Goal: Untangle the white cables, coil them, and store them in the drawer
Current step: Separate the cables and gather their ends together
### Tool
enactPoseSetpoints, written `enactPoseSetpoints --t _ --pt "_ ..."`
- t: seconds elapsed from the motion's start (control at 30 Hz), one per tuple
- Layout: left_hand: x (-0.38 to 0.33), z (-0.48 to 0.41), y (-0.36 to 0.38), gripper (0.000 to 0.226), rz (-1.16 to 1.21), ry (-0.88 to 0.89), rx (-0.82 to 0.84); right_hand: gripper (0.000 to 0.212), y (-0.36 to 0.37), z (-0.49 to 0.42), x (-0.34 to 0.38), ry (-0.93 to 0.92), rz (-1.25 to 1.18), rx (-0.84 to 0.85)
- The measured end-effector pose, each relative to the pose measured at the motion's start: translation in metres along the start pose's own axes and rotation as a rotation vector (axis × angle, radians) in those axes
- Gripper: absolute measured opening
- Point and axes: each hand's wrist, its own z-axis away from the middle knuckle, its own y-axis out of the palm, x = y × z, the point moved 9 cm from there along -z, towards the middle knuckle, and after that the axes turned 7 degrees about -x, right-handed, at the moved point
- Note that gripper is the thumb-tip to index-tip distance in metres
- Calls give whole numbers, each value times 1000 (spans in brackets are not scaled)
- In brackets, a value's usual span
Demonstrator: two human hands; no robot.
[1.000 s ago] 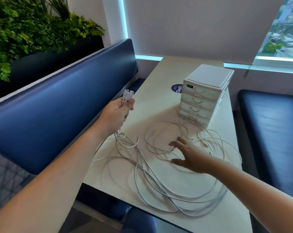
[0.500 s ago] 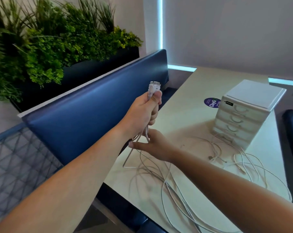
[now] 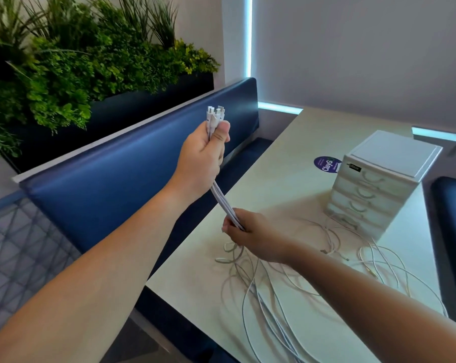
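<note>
So our left hand (image 3: 200,158) has its fingers wrapped tight around the white cables (image 3: 223,203) just under the plugs (image 3: 215,115), held up beside the tabletop (image 3: 287,158) edge. Our right hand (image 3: 250,234) sits lower, fingers clamped on the same bundle. The rest of the cables sprawl in loose loops across the tabletop, right up to the drawer unit (image 3: 379,184).

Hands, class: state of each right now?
Left hand: closed, gripping the white cables near their plugs.
Right hand: closed, gripping the same cables lower down.
</note>
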Motion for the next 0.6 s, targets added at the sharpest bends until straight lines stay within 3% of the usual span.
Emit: enactPoseSetpoints --t 0.2,0.37,0.5,0.6 --pt "-9 -1 11 30 22 39 -26 20 -1 9 -54 162 -15 51" --pt "-44 -9 11 31 191 67 -67 22 -1 31 -98 291 41 87" --pt "-56 -12 12 31 174 114 -61 26 -12 34 -102 282 47 58" --pt "-51 -11 12 30 149 117 -72 31 -18 35 -106 246 212 56"
